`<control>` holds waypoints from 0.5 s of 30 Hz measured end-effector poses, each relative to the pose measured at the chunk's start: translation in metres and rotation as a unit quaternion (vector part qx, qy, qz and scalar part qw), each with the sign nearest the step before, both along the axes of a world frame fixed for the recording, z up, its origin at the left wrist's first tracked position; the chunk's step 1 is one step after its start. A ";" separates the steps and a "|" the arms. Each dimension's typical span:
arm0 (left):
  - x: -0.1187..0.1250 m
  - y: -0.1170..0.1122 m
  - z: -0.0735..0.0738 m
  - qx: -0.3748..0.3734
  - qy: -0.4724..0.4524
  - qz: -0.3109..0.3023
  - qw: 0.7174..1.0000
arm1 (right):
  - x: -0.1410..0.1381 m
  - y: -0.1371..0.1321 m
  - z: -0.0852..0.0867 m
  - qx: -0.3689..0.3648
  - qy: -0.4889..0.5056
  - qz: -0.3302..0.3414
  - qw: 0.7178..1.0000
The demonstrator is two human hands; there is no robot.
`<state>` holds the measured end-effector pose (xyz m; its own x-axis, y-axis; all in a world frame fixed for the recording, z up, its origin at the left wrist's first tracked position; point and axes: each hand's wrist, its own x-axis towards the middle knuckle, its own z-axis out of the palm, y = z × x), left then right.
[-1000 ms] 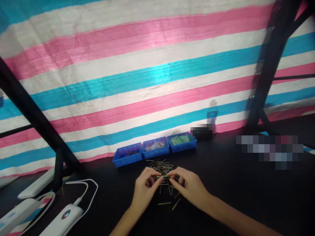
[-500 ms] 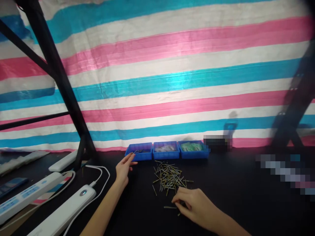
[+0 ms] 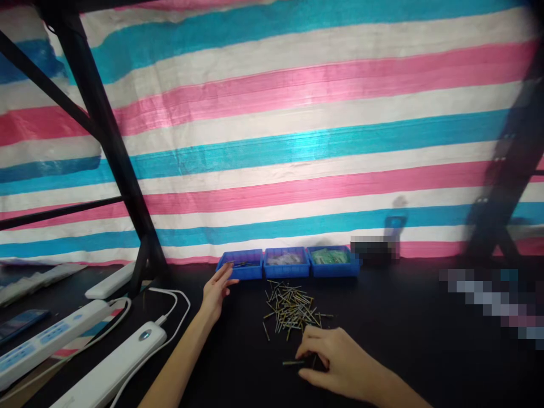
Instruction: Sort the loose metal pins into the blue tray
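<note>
A heap of thin metal pins [image 3: 291, 309] lies on the black table [image 3: 408, 340]. Behind it three small blue bins stand in a row: the left bin [image 3: 240, 265] holds a few pins, the middle bin [image 3: 286, 261] pale parts, the right bin [image 3: 334, 260] green parts. My left hand [image 3: 216, 292] reaches toward the left bin with fingers stretched out and nothing in them. My right hand [image 3: 335, 360] rests near the front of the heap, fingers curled down onto a loose pin [image 3: 291, 362].
White power strips [image 3: 51, 337] and a white charger with cable [image 3: 121, 362] lie at the left. A black frame post [image 3: 110, 147] rises at the left, another at the right [image 3: 505, 187]. A striped pink, blue and white tarp [image 3: 297, 141] hangs behind the table.
Both hands were pinching pins together over the heap. My left hand has since reached out to the left bin and opened; my right hand dropped to the loose pins in front.
</note>
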<state>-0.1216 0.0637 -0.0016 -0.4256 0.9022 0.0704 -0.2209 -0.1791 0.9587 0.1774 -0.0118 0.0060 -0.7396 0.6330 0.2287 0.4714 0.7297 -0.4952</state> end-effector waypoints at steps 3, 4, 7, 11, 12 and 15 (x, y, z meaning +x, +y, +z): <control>0.003 -0.001 0.003 0.001 0.021 -0.012 1.000 | 0.001 0.000 0.000 -0.003 -0.002 -0.001 1.000; 0.004 -0.002 0.004 0.000 0.032 -0.017 0.999 | 0.002 0.001 -0.001 -0.004 -0.003 0.001 1.000; 0.013 -0.005 0.006 0.003 0.095 -0.037 0.995 | 0.003 0.002 -0.004 -0.009 -0.003 0.007 1.000; 0.030 -0.014 0.007 -0.012 0.250 -0.120 0.961 | 0.002 0.004 -0.006 -0.013 -0.005 0.010 1.000; 0.035 -0.017 0.007 -0.022 0.288 -0.161 0.944 | 0.002 0.004 -0.006 -0.009 -0.006 0.009 1.000; 0.044 -0.026 0.007 -0.032 0.378 -0.274 0.884 | 0.001 0.004 -0.005 0.010 -0.010 0.009 1.000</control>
